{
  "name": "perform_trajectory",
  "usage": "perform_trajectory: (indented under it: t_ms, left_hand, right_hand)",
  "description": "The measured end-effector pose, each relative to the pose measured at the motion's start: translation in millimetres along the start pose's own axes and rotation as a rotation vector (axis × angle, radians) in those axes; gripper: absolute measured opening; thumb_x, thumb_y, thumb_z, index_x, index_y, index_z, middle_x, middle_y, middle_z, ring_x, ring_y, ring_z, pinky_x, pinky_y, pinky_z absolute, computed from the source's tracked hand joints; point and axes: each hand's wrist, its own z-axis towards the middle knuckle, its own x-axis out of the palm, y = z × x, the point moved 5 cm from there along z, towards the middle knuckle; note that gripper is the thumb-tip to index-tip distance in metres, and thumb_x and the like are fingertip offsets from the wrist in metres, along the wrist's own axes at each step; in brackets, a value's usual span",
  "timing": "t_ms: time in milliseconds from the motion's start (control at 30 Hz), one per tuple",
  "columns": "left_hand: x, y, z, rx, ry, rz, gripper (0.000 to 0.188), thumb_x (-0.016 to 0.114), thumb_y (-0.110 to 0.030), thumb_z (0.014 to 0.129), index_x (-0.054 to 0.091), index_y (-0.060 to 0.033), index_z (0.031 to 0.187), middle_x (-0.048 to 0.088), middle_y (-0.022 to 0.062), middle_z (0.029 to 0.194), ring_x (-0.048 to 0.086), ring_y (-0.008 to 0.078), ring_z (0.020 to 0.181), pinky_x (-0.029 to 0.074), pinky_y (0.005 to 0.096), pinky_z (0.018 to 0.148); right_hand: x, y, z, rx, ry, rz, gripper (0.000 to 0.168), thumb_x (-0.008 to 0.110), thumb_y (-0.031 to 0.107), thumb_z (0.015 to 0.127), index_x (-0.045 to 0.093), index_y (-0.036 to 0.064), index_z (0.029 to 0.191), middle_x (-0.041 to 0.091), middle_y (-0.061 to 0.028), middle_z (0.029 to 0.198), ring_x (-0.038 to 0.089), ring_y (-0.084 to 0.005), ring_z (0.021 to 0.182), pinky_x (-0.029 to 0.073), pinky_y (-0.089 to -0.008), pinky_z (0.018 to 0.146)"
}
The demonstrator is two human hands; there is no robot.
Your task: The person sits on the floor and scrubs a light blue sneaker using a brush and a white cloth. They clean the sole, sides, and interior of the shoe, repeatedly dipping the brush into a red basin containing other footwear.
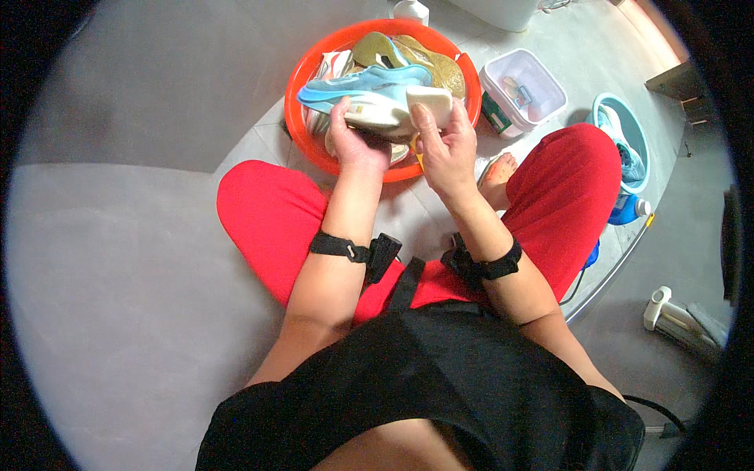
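A light-blue sports shoe with a thick white sole point(374, 88) is tilted on its side above the red plastic basin point(298, 138). My left hand point(357, 141) grips the shoe from beneath, its thumb against the white sole. Between the thumb and fingers of my right hand point(445, 144) is a white block point(430, 103), perhaps a sponge or eraser, held at one end of the sole. Whether it presses on the sole I cannot tell. Below the shoe, the basin holds other shoes and several olive-brown pieces point(445, 70) that look like insoles, partly hidden.
Right of the basin stands a square white plastic tub point(524, 88) with small items inside. Further right, a light-blue basin point(642, 176) holds a blue-and-white shoe point(624, 144). A blue bottle with a white cap point(627, 210) lies near my knee. A white bottle point(411, 10) stands behind the red basin.
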Motion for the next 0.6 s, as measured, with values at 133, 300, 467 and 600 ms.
perform_trajectory:
  t_ms: [133,300,467,600]
  left_hand:
    - [-19,8,17,-0.039,-0.056,-0.082,0.059,0.062,-0.041,0.074,0.049,-0.0121,0.125,0.053,0.0085,0.122,0.050,0.0290,0.113,0.039,0.0468,0.099]
    - [-15,9,15,-0.016,-0.101,-0.059,0.060,0.062,-0.042,0.074,0.049,-0.0119,0.125,0.053,0.0089,0.123,0.049,0.0293,0.114,0.039,0.0468,0.099]
    - [-11,13,11,0.006,-0.052,-0.011,0.059,0.061,-0.040,0.076,0.048,-0.0118,0.126,0.052,0.0093,0.125,0.048,0.0291,0.116,0.037,0.0467,0.100]
    - [-4,8,8,0.055,-0.085,-0.033,0.058,0.061,-0.039,0.078,0.047,-0.0121,0.127,0.051,0.0094,0.125,0.048,0.0295,0.117,0.036,0.0464,0.101]
  right_hand:
    - [3,-20,-4,-0.104,-0.041,-0.152,0.022,0.062,0.014,0.087,0.057,-0.002,0.100,0.060,-0.0131,0.090,0.058,-0.0218,0.082,0.046,-0.0331,0.074]
    - [-5,-34,-2,0.052,-0.101,-0.032,0.022,0.063,0.014,0.086,0.056,-0.002,0.100,0.058,-0.0150,0.092,0.057,-0.0253,0.085,0.046,-0.0353,0.075]
    - [8,-7,-3,-0.145,-0.037,-0.351,0.023,0.062,0.015,0.088,0.055,-0.002,0.102,0.059,-0.0152,0.090,0.058,-0.0268,0.083,0.046,-0.0365,0.074]
    - [-10,-35,5,0.194,-0.114,0.056,0.026,0.062,0.019,0.088,0.056,-0.002,0.102,0.063,-0.0166,0.093,0.061,-0.0259,0.085,0.048,-0.0365,0.075]
